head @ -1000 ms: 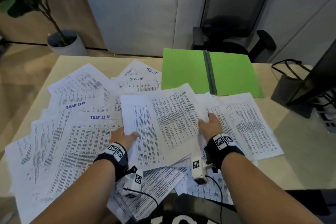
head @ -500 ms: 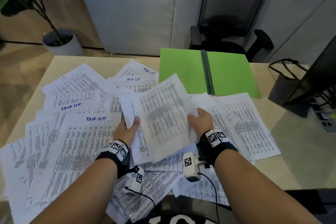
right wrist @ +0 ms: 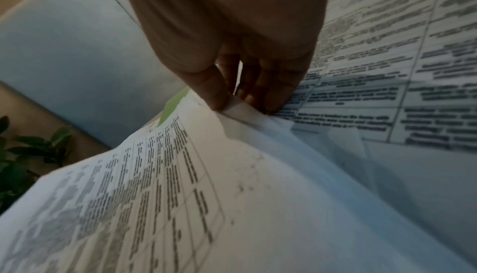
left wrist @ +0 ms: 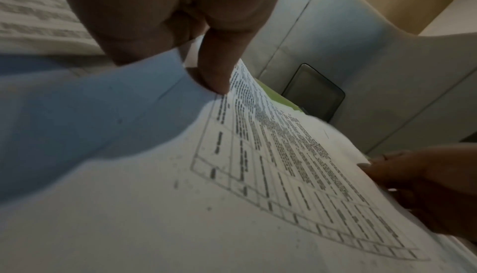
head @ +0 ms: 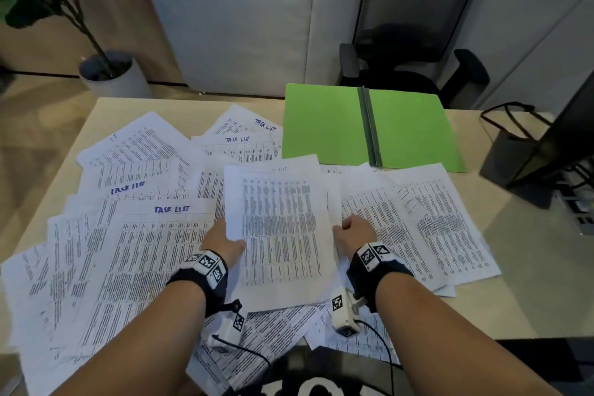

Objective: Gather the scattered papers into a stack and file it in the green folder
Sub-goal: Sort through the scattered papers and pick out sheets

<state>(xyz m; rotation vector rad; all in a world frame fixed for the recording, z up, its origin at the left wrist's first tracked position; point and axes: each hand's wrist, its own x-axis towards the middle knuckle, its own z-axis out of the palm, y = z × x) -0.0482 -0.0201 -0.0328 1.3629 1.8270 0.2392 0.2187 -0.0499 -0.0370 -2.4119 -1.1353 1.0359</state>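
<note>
A few printed sheets (head: pixel 279 235) are lifted off the desk between both hands, squared up lengthwise. My left hand (head: pixel 225 239) pinches their left edge, thumb on top (left wrist: pixel 214 77). My right hand (head: pixel 352 231) pinches the right edge with thumb and fingers (right wrist: pixel 224 95). Many other printed papers (head: pixel 135 251) lie scattered over the desk on the left, some headed TASK LIST, with more papers on the right (head: pixel 427 222) and near the front edge. The green folder (head: pixel 328 125) lies open and flat at the back right of the desk.
A black monitor stand with cables (head: pixel 527 170) sits at the desk's right edge. A black office chair (head: pixel 414 51) stands behind the folder. A potted plant (head: pixel 109 74) is on the floor beyond the far left corner. Bare desk (head: pixel 530 283) shows on the right.
Both hands took hold of sheets that lay flat a second ago, lifted them and turned them from slanted to straight; the hands moved closer together.
</note>
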